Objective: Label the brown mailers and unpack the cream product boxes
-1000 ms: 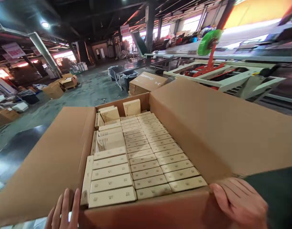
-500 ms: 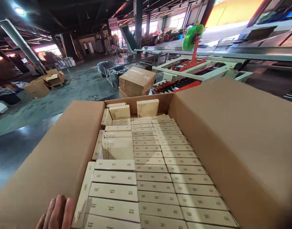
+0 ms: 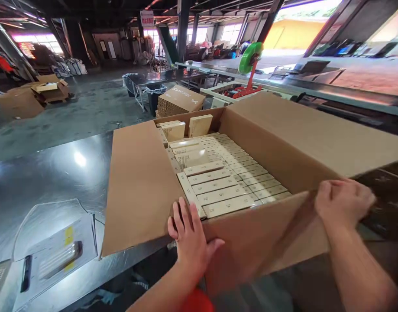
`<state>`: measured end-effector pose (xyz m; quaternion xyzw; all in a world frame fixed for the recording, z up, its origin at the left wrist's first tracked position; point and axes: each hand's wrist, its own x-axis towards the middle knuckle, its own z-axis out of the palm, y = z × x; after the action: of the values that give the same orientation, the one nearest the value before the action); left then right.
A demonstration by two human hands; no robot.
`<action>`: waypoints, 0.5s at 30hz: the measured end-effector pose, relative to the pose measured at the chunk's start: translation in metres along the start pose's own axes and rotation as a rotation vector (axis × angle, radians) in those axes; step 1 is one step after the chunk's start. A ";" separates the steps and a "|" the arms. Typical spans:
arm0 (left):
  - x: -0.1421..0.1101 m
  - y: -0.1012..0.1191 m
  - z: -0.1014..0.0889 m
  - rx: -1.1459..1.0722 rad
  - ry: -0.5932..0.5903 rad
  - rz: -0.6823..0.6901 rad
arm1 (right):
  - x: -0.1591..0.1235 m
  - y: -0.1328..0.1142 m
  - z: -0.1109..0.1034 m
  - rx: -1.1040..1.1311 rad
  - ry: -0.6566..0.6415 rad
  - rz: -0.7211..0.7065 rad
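Observation:
A large open cardboard box stands on the metal table, its side flaps folded outward. Inside, small cream cartons with printed edges fill it in rows; a few at the far left lie flat or stand tilted. At the near left corner rests my left hand, fingers stretched apart over the fold of the left flap and thumb out along the front wall. My right hand is closed round the upper edge at the near right corner, its fingertips partly hidden.
The metal table extends left, with papers, a black pen and a clear-wrapped bundle on it. Flattened cartons are stacked beyond the box. Behind are a conveyor and a green wheel.
My view has shifted back and turned, so the box's front wall and the papers on the left now show. My right hand has come into view on the near right corner.

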<state>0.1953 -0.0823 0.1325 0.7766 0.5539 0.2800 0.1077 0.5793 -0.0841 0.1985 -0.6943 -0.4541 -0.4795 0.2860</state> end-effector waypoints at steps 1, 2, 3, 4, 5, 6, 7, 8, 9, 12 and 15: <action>0.004 0.001 -0.005 -0.028 -0.016 0.010 | -0.005 -0.021 -0.011 0.083 -0.020 -0.018; 0.005 0.000 -0.013 -0.045 -0.029 0.035 | -0.014 -0.045 -0.025 0.195 -0.098 -0.049; 0.004 -0.004 -0.022 -0.052 -0.038 0.073 | -0.024 -0.071 -0.039 0.322 -0.170 -0.137; 0.003 -0.010 -0.033 -0.048 -0.048 0.118 | -0.035 -0.096 -0.053 0.420 -0.266 -0.275; 0.002 -0.019 -0.046 -0.027 -0.054 0.152 | -0.046 -0.117 -0.065 0.469 -0.361 -0.415; 0.001 -0.028 -0.059 0.012 -0.051 0.169 | -0.056 -0.133 -0.075 0.496 -0.426 -0.494; 0.001 -0.039 -0.072 0.071 -0.039 0.158 | -0.064 -0.144 -0.082 0.501 -0.483 -0.555; 0.001 -0.051 -0.083 0.147 -0.019 0.115 | -0.070 -0.148 -0.087 0.491 -0.526 -0.584; 0.002 -0.063 -0.092 0.224 -0.018 0.067 | -0.074 -0.147 -0.090 0.470 -0.565 -0.587; 0.005 -0.095 -0.097 0.378 -0.133 -0.057 | -0.084 -0.133 -0.087 0.403 -0.669 -0.591; 0.003 -0.118 -0.069 0.280 -0.279 -0.114 | -0.097 -0.131 -0.075 0.356 -0.642 -0.547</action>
<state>0.0630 -0.0470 0.1339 0.7826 0.6103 0.0836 0.0901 0.4181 -0.1251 0.1322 -0.6023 -0.7618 -0.2124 0.1084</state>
